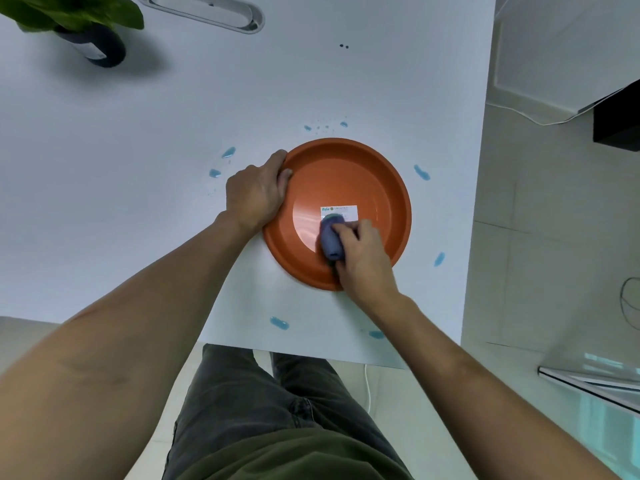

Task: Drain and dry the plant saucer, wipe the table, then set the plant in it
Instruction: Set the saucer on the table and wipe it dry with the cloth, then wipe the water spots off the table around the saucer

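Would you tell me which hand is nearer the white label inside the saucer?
Right. The right hand presses the blue cloth against the label; the left hand grips the saucer's far-left rim.

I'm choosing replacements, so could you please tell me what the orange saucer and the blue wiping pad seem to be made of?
Orange saucer: probably moulded plastic, smooth and semi-gloss, judging by its uniform colour and soft sheen. Blue wiping pad: looks like soft, matte cloth or sponge, bunched in the right hand; which one is unclear.
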